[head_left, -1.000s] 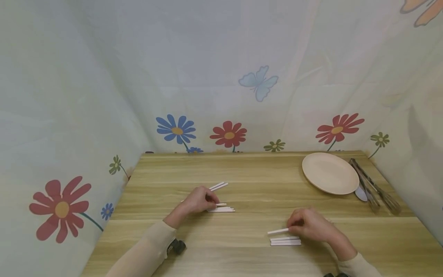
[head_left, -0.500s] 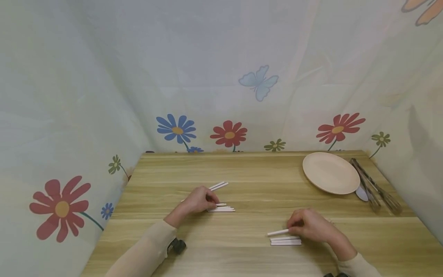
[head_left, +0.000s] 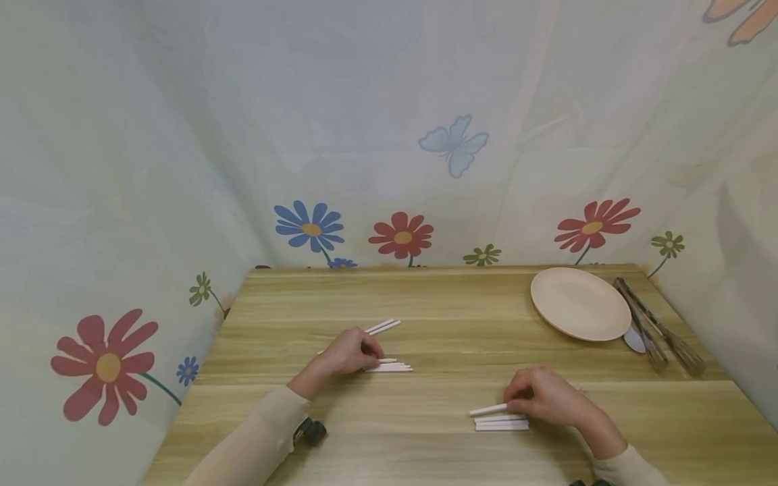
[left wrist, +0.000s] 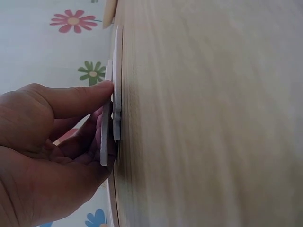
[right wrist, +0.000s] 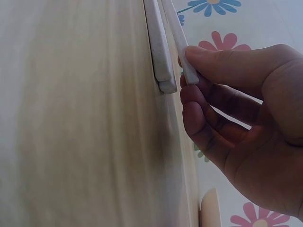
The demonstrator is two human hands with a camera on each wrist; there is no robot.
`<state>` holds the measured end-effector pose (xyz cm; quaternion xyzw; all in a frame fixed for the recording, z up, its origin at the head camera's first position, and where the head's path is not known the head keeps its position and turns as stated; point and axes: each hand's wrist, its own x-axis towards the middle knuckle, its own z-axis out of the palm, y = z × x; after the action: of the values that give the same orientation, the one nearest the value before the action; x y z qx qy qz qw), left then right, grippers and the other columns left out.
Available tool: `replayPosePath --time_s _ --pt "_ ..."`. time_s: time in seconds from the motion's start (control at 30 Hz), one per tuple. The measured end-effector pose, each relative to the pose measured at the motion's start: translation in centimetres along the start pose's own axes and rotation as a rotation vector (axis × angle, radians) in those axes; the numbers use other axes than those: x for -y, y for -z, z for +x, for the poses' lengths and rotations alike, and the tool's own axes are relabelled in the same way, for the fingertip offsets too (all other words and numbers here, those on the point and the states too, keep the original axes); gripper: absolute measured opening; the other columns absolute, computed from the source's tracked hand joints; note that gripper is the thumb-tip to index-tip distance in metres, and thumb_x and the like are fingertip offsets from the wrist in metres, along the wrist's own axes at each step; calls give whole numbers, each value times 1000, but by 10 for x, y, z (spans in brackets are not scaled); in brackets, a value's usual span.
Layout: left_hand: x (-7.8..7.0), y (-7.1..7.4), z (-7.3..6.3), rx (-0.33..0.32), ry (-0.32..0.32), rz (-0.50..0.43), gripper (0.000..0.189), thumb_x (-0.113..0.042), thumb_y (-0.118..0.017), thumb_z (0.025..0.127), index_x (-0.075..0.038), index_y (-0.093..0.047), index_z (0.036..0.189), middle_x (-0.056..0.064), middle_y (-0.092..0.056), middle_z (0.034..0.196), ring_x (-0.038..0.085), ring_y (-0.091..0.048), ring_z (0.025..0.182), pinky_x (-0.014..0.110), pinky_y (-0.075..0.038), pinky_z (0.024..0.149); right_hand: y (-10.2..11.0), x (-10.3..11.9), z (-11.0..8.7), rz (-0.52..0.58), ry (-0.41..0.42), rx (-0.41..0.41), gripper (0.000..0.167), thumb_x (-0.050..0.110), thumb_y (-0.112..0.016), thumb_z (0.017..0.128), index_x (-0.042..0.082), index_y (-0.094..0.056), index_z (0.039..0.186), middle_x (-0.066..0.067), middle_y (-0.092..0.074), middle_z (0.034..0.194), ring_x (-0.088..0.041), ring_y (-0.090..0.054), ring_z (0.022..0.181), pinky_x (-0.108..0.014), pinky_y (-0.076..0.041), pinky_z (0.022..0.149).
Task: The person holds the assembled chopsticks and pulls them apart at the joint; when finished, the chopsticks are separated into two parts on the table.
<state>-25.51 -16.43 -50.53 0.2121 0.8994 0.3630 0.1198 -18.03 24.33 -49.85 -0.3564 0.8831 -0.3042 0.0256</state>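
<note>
On the left of the wooden table, my left hand (head_left: 348,351) pinches a thin white stick (left wrist: 105,137) between thumb and fingers. That stick lies just over a small pile of similar white sticks (head_left: 394,368), close against them in the left wrist view. Behind the hand, two more white sticks (head_left: 386,327) lie at a slant, partly hidden by it. At the right, my right hand (head_left: 550,397) holds the end of another white stick (right wrist: 185,61) between thumb and fingertips. Its far end points left, slightly tilted, above a second stack of white sticks (head_left: 501,424).
A pale round plate (head_left: 580,304) sits at the back right of the wooden table (head_left: 444,297). Beside it lie a spoon (head_left: 634,339) and long metal utensils (head_left: 662,331). Curtains printed with flowers (head_left: 402,236) enclose the table at the back and sides.
</note>
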Motion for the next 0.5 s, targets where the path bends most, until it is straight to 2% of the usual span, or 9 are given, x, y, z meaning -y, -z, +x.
replayPosePath --time_s 0.17,0.5 --pt "1 -1 0 -4 -7 16 5 -4 -77 80 -8 -77 83 -3 -69 73 7 -57 66 22 -47 59 -1 0 0 -5 7 -4 8 19 -79 81 24 -74 80 17 -65 81 2 -57 75 -23 -48 66" --pt "0 -2 0 -10 -20 58 4 -5 -77 80 -8 -77 84 -3 -70 74 8 -57 68 23 -47 61 -1 0 0 7 -31 24 7 19 -78 81 25 -74 81 18 -65 82 2 -57 77 -24 -48 67"
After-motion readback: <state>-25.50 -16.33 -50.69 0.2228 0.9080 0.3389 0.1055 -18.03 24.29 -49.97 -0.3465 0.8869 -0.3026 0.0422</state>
